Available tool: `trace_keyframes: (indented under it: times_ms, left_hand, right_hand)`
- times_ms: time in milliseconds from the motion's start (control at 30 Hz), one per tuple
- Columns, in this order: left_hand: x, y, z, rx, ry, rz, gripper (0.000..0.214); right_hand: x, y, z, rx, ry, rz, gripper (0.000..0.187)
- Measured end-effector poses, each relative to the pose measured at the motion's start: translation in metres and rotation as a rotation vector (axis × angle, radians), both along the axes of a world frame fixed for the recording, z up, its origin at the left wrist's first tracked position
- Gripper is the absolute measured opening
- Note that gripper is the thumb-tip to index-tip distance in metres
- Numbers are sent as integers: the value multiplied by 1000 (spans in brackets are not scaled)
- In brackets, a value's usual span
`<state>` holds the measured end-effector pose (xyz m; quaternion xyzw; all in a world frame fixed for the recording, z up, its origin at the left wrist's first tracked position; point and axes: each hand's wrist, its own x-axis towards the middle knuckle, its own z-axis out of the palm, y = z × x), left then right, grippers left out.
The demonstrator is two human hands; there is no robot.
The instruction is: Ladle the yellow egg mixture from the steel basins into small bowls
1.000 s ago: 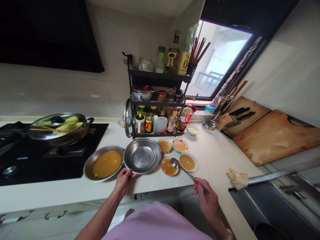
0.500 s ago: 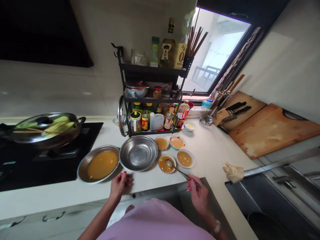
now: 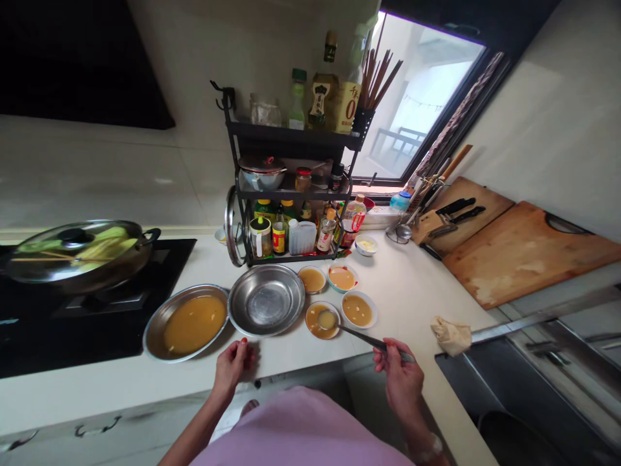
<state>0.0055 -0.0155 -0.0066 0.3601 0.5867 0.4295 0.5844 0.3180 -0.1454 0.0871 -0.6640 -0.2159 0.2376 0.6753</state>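
Note:
My right hand point(image 3: 402, 375) is closed round the handle of a metal ladle point(image 3: 361, 335). The ladle's bowl, filled with yellowish-brown liquid, is over a small bowl point(image 3: 315, 331) of the same liquid. Behind and right of it stand more small bowls of brownish liquid: one point(image 3: 358, 309) at the right, one point(image 3: 311, 279) at the back, and one with a coloured rim point(image 3: 342, 278). My left hand point(image 3: 233, 366), fingers curled and nothing visible in them, hovers at the counter's front edge. Near it are a steel basin point(image 3: 237, 317) with a wet-looking bottom and another steel basin point(image 3: 154, 333) of brown liquid.
A lidded pan point(image 3: 80, 255) with greens sits on the black stove point(image 3: 160, 278) at left. Behind the bowls rises a black rack point(image 3: 291, 194) of bottles and jars. Cutting boards point(image 3: 528, 252) and knives point(image 3: 456, 207) lean at right, above a sink point(image 3: 485, 388).
My right hand has moved right and slightly down with the ladle. The ladle's bowl has turned level and now shows liquid in it. The left hand has hardly moved.

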Motion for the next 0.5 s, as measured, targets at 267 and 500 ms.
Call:
trace_keyframes:
  times_ms: [267, 500]
  left_hand:
    - [3, -3, 3, -3, -75, 20, 50]
    - [0, -4, -2, -25, -71, -15, 50]
  right_hand:
    - [-8, 15, 19, 39, -29, 60, 29]
    - [-38, 54, 19, 104, -21, 153, 27]
